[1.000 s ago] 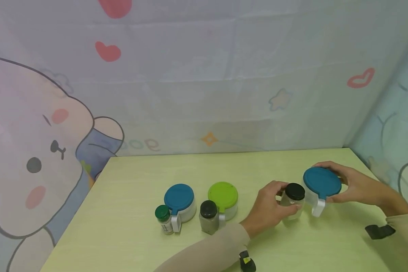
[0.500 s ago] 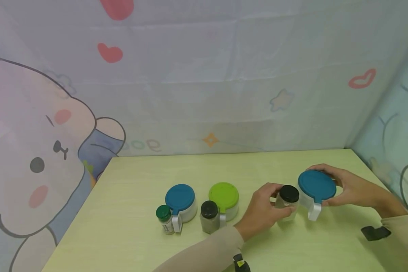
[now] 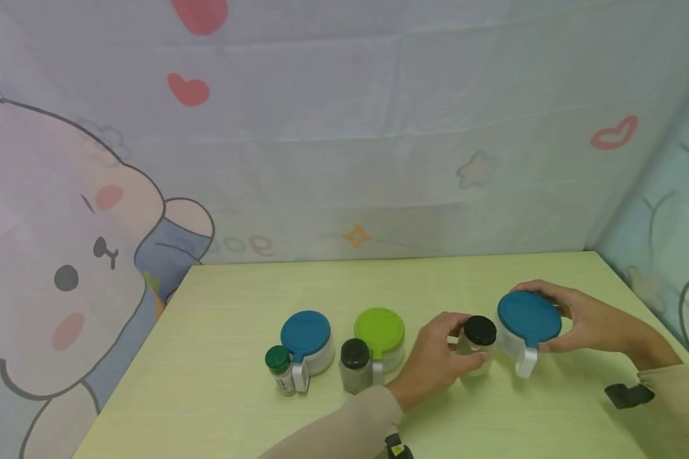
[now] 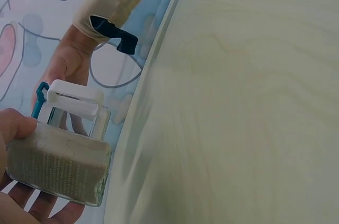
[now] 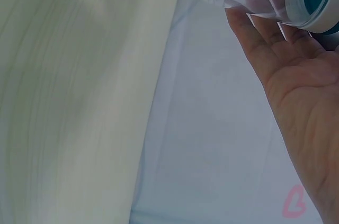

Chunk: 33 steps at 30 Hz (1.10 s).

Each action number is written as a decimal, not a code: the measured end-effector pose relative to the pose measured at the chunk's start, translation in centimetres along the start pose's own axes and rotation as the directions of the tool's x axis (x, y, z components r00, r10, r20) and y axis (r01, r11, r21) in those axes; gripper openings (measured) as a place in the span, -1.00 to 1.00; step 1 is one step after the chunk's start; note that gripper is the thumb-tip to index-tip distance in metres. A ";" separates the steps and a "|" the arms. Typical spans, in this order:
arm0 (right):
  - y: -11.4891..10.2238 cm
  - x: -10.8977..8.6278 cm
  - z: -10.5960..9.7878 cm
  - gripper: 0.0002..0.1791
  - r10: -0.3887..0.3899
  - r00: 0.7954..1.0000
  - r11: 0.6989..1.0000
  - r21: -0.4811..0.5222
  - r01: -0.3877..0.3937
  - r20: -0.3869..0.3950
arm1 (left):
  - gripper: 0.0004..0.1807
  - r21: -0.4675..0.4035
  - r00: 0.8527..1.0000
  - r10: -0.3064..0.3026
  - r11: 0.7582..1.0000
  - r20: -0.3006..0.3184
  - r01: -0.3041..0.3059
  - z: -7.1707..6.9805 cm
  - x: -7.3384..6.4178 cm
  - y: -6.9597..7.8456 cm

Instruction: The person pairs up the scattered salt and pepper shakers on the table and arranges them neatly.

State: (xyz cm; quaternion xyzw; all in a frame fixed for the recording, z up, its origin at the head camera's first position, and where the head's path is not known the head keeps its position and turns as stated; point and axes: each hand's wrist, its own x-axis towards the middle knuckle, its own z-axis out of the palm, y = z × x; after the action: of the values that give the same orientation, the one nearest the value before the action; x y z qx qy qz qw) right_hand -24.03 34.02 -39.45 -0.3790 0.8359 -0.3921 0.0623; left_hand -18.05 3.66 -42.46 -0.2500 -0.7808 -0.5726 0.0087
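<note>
My left hand grips a clear glass spice jar with a black lid, partly filled with greyish-brown powder. In my right hand is a clear seasoning canister with a blue lid and a white handle, held round its body. The two containers are side by side at the right of the head view. In the left wrist view the jar overlaps the canister's white handle. From the right wrist view, several fingers show under the canister's see-through wall.
On the pale wood-grain table stand another blue-lidded canister, a green-lidded canister, a black-lidded jar and a small green-capped shaker. A printed cloth hangs along the back edge.
Both hands have shifted left, carrying the jar and the blue-lidded canister with them, and slightly nearer to the front. The things standing on the table keep their places.
</note>
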 end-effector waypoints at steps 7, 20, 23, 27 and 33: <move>0.0 0.6 0.4 -0.06 -0.009 1.000 1.000 0.000 0.009 0.015 | -0.52 -0.009 0.999 -0.043 0.999 -0.011 0.043 -0.5 -0.5 -0.2; -0.5 1.7 1.0 -0.07 -0.021 0.998 0.999 0.034 0.019 0.053 | -0.50 -0.022 0.997 -0.073 0.997 -0.025 0.072 -1.4 -1.3 -0.3; -0.5 2.0 1.2 -0.07 -0.023 0.998 0.999 0.041 0.021 0.060 | -0.50 -0.022 0.995 -0.093 0.995 -0.028 0.092 -1.5 -1.6 -0.3; -0.5 2.1 1.5 -0.07 -0.032 0.997 0.998 0.051 0.029 0.072 | -0.49 -0.039 0.993 -0.119 0.992 -0.027 0.118 -1.7 -1.9 -0.4; -0.9 2.6 2.0 -0.08 -0.020 0.997 0.998 0.064 0.015 0.079 | -0.49 -0.053 0.993 -0.120 0.991 -0.019 0.119 -2.0 -2.4 -0.3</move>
State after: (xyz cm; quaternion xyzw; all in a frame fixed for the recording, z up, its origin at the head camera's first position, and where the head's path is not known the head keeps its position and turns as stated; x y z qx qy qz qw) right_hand -24.54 30.68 -39.73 -0.3997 0.8166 -0.4033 0.1041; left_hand -16.62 0.88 -42.80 -0.1967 -0.7790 -0.5949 -0.0236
